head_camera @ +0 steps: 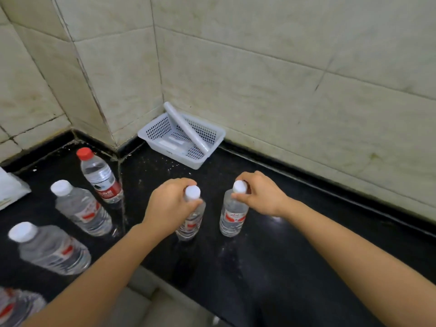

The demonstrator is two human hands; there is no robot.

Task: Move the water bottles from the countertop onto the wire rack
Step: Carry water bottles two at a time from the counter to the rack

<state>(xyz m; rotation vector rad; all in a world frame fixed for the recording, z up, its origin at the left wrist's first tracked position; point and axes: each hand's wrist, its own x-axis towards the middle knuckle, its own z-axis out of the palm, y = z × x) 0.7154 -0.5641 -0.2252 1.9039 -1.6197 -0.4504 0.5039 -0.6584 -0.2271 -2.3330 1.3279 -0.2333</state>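
Two clear white-capped water bottles stand upright on the black countertop (283, 244). My left hand (168, 204) grips the neck of the left bottle (190, 220). The neck of the right bottle (232, 217) is held by my right hand (260, 193). To the left stand more bottles: a red-capped one (100, 177), a white-capped one (80, 207) and another white-capped one (49, 247). Part of one more bottle (14, 305) shows at the bottom left corner. No wire rack is in view.
A white perforated plastic basket (162, 131) with a white roll (186, 127) leaning in it sits in the tiled wall corner. A white packet (10, 188) lies at the left edge. Tiled walls close the back and left; the counter's front edge runs below my arms.
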